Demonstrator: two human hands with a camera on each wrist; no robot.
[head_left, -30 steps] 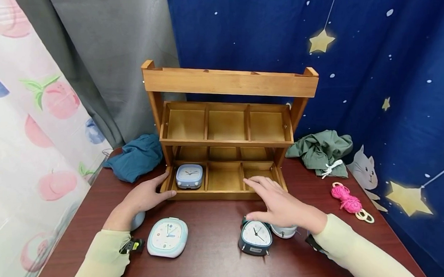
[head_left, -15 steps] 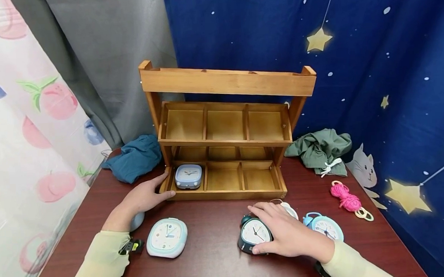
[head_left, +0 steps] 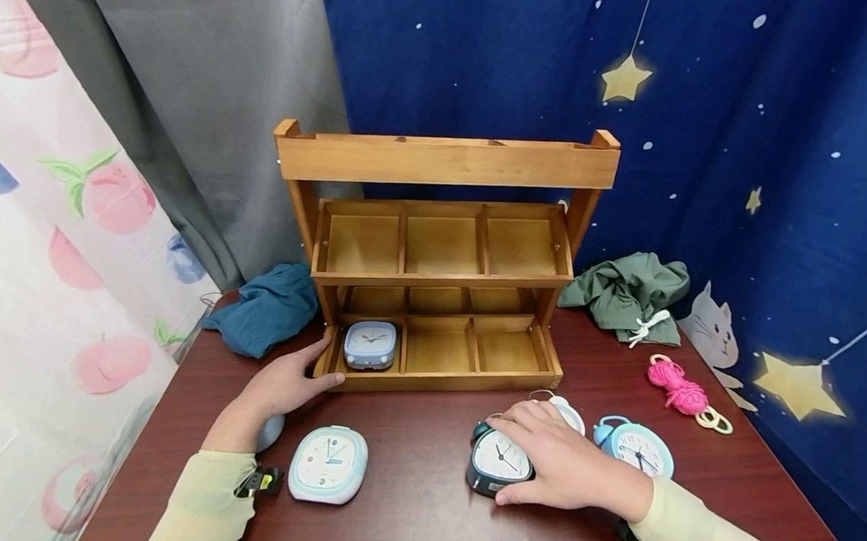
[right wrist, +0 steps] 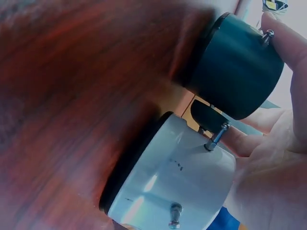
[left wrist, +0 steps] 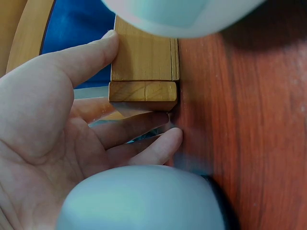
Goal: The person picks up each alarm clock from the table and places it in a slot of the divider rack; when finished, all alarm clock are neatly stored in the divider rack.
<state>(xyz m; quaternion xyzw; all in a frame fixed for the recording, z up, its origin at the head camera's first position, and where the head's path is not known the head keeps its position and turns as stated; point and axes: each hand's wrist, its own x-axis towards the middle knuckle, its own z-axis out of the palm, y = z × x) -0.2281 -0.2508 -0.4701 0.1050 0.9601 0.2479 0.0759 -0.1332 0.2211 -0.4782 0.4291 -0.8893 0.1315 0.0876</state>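
Note:
My left hand (head_left: 282, 382) grips the lower left front corner of a wooden tiered shelf (head_left: 446, 381), thumb against the front and fingers along the side in the left wrist view. My right hand (head_left: 558, 463) lies over a dark green alarm clock (head_left: 496, 459), thumb at its base and fingers at its bell end. Just beside it, partly under that hand, is a white alarm clock (right wrist: 180, 175). A light blue alarm clock (head_left: 639, 449) lies by the right wrist. Between the hands sits a pale aqua clock (head_left: 327, 465). A periwinkle clock (head_left: 370, 344) occupies the shelf's bottom left compartment.
A rounded pale blue-grey object (left wrist: 144, 201) is half hidden under the left wrist. Blue cloth (head_left: 264, 310) lies left of the shelf, green cloth (head_left: 624, 298) right of it. Pink yarn (head_left: 678, 385) with rings is near the table's right edge.
My right hand has come down from in front of the shelf's right compartment onto the dark green clock, uncovering the light blue clock. My left hand stays at the shelf corner.

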